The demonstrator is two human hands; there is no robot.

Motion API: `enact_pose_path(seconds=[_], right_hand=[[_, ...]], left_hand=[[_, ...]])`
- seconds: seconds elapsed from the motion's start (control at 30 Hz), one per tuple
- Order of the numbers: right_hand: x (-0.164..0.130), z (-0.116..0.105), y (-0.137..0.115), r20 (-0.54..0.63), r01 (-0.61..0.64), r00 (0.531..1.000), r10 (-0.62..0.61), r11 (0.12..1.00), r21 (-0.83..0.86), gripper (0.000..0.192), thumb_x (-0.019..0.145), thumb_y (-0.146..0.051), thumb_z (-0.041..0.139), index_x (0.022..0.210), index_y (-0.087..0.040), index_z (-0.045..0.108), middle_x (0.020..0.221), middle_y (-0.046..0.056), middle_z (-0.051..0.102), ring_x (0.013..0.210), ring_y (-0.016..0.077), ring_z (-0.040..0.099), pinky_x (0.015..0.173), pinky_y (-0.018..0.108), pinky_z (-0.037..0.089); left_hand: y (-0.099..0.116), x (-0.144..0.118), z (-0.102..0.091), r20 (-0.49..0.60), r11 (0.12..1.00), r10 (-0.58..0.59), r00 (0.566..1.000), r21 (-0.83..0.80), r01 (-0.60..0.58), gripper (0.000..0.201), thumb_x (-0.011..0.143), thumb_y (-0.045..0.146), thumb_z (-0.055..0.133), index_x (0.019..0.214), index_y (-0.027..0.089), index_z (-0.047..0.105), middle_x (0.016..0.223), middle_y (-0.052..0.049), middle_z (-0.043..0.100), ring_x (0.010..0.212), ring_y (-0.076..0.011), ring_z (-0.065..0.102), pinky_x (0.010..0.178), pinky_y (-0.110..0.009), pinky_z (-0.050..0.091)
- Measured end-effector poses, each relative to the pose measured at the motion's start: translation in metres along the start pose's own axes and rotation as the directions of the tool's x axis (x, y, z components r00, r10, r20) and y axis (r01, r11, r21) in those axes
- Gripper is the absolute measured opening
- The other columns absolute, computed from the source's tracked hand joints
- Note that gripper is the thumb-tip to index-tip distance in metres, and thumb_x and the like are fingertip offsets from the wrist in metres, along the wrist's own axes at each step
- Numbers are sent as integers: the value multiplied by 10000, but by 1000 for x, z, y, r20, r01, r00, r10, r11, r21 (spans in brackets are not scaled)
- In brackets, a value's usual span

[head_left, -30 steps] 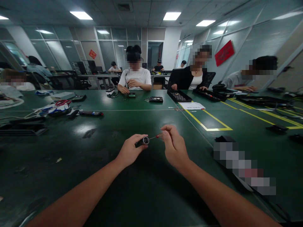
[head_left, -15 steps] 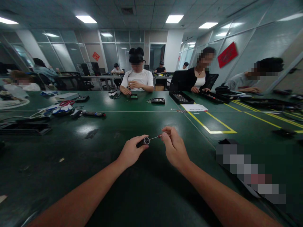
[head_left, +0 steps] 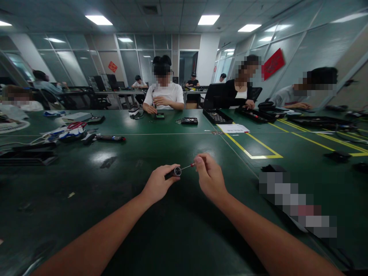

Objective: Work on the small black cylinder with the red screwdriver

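a flat black tray [head_left: 216, 116] is seen at the far edge of the dark green desk [head_left: 184, 230], in front of a seated person in black; small parts are laid in it, too small to be told apart. a second long black tray [head_left: 253, 116] lies just right of it with a red item inside. a white sheet of paper [head_left: 232, 128] rests on the desk just this side of the first tray.

a short black cylindrical handle with a silver end face [head_left: 173, 172] is clamped in the left hand [head_left: 157, 184], fingers curled around its body, silver face turned toward the right. a thin metal bit with a red collar [head_left: 188, 166] is pinched between thumb and fingertips of the right hand [head_left: 209, 178]; its bare tip is set at the silver face, its red end at the fingertips. both pieces are held above the desk, near the middle, closer to the near edge than the far one.

bare green surface is noted under and around both forearms. a yellow taped outline [head_left: 258, 149] lies to the right beyond the right hand. a black screwdriver-like tool [head_left: 110, 138] and red-handled scissors [head_left: 76, 125] lie well apart toward the left far side. a blurred object [head_left: 296, 203] lies near the right forearm.
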State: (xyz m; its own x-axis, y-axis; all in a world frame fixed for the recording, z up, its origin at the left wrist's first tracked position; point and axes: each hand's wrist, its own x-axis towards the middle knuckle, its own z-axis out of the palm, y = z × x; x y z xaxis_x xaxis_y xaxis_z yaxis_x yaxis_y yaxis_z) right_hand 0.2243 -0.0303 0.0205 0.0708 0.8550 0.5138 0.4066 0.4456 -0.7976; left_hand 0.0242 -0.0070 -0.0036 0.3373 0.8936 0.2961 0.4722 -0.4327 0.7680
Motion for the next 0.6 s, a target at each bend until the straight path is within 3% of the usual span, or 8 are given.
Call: enact_pose_path(seconds=[0.1, 0.2, 0.33, 0.4, 0.6], right_hand=[[3, 1, 2, -38, -52, 998, 55, 996, 68, 320, 1002, -489, 450, 950, -222, 618, 758, 20, 654, 665, 171, 598, 629, 311, 463], [9, 2, 10, -40, -160, 984, 175, 956, 248, 339, 949, -533, 520, 948, -212, 629, 761, 28, 655, 673, 181, 615, 640, 328, 511], [16, 1, 20, 72, -396, 899, 432, 732, 555, 341, 872, -546, 608, 813, -211, 590, 635, -10, 569, 530, 152, 539, 574, 343, 538], [17, 1, 22, 97, -429, 874, 476, 663, 613, 334, 851, -535, 641, 799, -209, 589, 618, -19, 553, 501, 137, 506, 552, 335, 536], [12, 2, 14, -57, -235, 955, 292, 858, 456, 337, 889, -552, 603, 850, -218, 610, 721, -2, 626, 613, 148, 571, 599, 307, 513]], left_hand=[[0, -1, 0, 28, 1000, 19, 999, 17, -20, 408, 841, 195, 727, 1234, 297, 694, 1158, -35, 721, 1115, -262, 623, 1017, -427, 438], [-1, -1, -1, 24, 999, 48, 999, 7, -48, 415, 850, 199, 724, 1251, 299, 683, 1202, -33, 709, 1145, -255, 615, 1034, -424, 434], [-2, 0, -3, -20, 997, 73, 997, 20, -72, 413, 872, 209, 710, 1275, 288, 666, 1263, -35, 689, 1200, -245, 596, 1069, -427, 417], [-1, 0, -4, -33, 996, 78, 996, 39, -77, 415, 879, 219, 708, 1285, 289, 658, 1276, -35, 684, 1206, -244, 594, 1071, -433, 417], [1, 1, -3, -50, 994, 79, 996, 85, -75, 423, 868, 172, 717, 1276, 266, 659, 1274, -36, 688, 1186, -237, 607, 1068, -437, 425]])
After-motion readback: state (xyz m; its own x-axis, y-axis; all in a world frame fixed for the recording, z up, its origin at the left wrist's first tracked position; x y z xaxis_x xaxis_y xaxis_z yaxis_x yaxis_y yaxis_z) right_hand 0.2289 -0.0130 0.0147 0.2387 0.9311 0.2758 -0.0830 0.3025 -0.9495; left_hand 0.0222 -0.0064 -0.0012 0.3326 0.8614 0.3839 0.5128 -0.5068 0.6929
